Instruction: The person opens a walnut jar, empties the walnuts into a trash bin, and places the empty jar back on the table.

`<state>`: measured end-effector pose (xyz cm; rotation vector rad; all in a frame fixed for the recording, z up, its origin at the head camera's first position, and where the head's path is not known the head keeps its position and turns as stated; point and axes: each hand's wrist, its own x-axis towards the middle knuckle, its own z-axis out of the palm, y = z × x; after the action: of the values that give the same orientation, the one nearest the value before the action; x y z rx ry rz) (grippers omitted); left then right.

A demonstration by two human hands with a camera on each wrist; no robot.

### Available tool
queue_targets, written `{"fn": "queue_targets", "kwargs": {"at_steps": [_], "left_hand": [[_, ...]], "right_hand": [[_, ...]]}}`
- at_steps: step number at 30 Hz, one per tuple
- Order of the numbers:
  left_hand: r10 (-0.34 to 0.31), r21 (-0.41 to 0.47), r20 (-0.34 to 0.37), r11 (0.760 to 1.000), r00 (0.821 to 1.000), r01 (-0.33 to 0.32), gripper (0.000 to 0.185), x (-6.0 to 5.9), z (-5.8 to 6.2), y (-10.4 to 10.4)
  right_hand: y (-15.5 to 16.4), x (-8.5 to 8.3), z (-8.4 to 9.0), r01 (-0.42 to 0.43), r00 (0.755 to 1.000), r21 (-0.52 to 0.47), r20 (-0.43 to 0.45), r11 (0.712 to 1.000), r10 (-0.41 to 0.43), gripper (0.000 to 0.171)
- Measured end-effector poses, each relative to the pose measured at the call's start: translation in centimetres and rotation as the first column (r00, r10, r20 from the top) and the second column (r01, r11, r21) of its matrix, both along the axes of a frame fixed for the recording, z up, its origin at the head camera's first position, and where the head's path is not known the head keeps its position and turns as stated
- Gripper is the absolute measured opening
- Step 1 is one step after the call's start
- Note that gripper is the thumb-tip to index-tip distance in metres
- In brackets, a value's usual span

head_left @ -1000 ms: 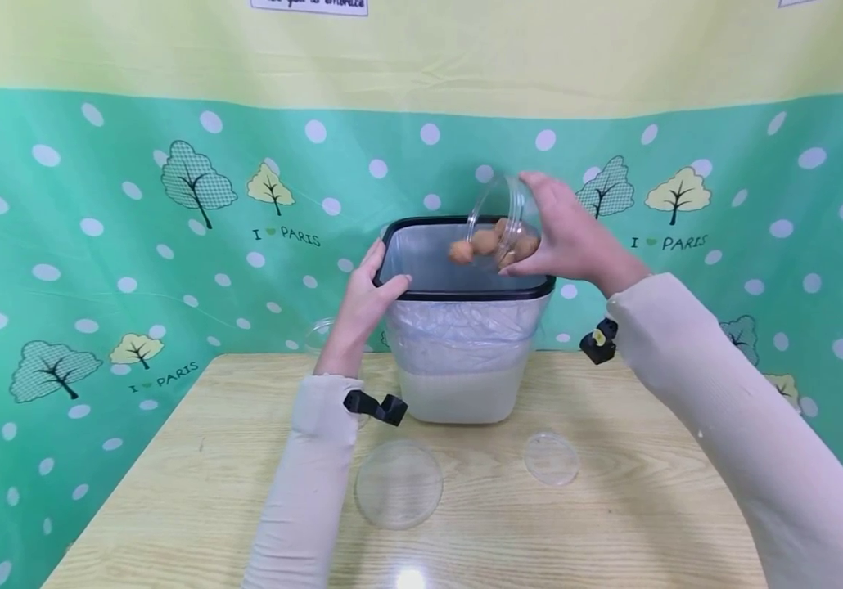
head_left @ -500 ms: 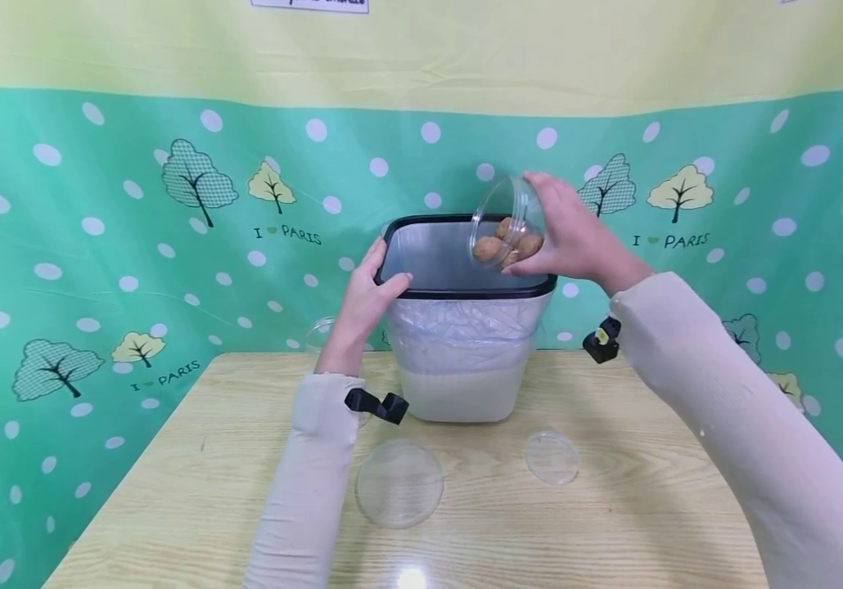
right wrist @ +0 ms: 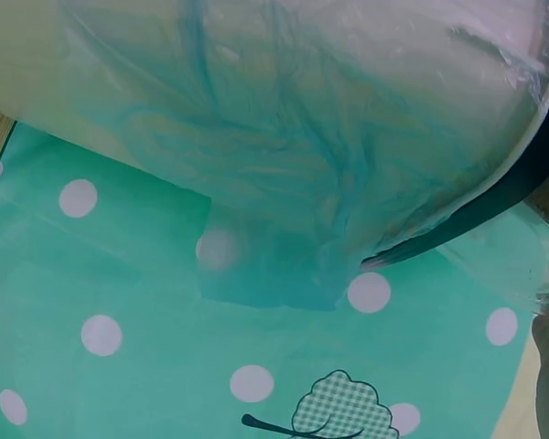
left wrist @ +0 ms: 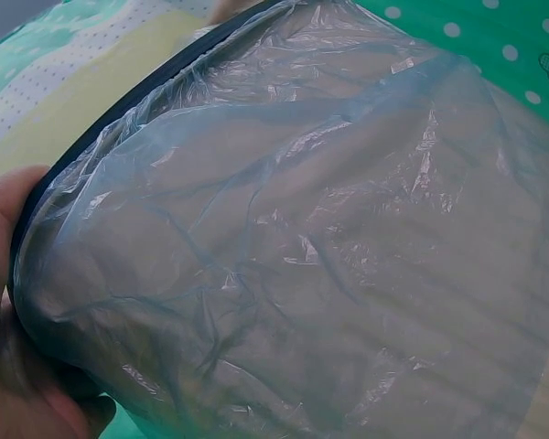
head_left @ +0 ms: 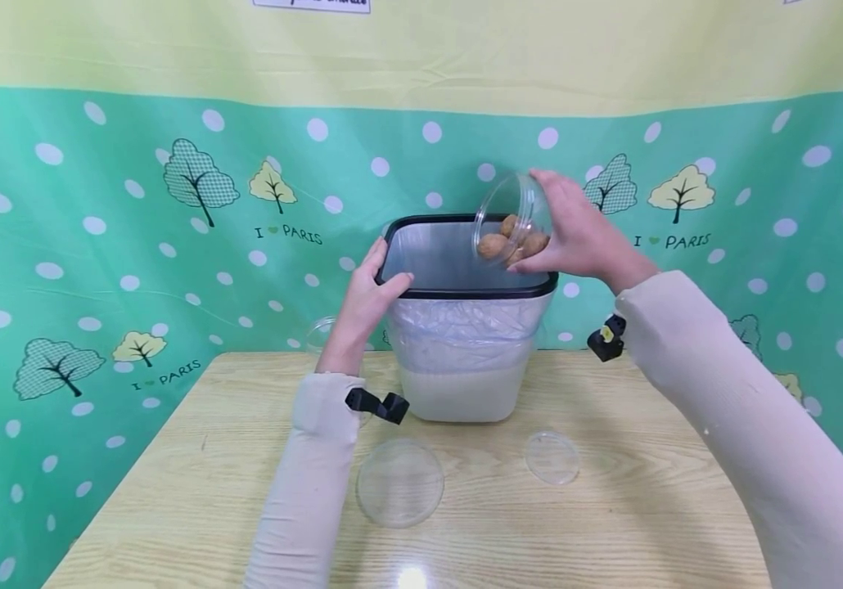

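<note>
A pale bin [head_left: 463, 384] with a black rim [head_left: 466, 290] and a clear bag liner stands at the back of the wooden table [head_left: 613, 523]. My left hand [head_left: 386, 270] grips the rim's left edge, and its palm [left wrist: 5, 366] shows beside the bagged wall [left wrist: 302, 256]. My right hand [head_left: 534, 221] holds a clear round container [head_left: 502, 200] tilted over the bin's right side. Brown walnuts [head_left: 495, 244] lie inside it near its mouth. In the right wrist view the bin wall [right wrist: 302, 110] fills the top and the container [right wrist: 517, 261] shows at the right edge.
Two clear round lids lie on the table in front of the bin, a large one [head_left: 399, 483] and a small one [head_left: 552, 458]. Another clear item [head_left: 318, 331] sits behind my left wrist. A green dotted curtain [head_left: 97, 245] hangs close behind.
A walnut seen at the container's mouth a second ago is gone from view. The container has shifted slightly right and up. My left hand has kept its grip.
</note>
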<state>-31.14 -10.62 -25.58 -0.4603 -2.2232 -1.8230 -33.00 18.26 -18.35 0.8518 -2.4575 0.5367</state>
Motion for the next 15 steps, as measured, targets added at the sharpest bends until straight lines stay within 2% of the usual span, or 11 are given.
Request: {"fn": "queue_targets", "kwargs": {"at_steps": [9,15], "left_hand": [[0.013,-0.011,0.000,1.000,1.000,-0.013,0.079,0.0,0.0,0.1],[-0.001,-0.014,0.005,1.000,1.000,0.001,0.078,-0.1,0.0,0.0]], "right_hand": [[-0.7,0.5,0.9,-0.036,0.997,0.043,-0.062,0.998,0.038,0.115],[0.0,0.3,1.0,0.016,0.995,0.106,-0.098,0.994,-0.006,0.117]]}}
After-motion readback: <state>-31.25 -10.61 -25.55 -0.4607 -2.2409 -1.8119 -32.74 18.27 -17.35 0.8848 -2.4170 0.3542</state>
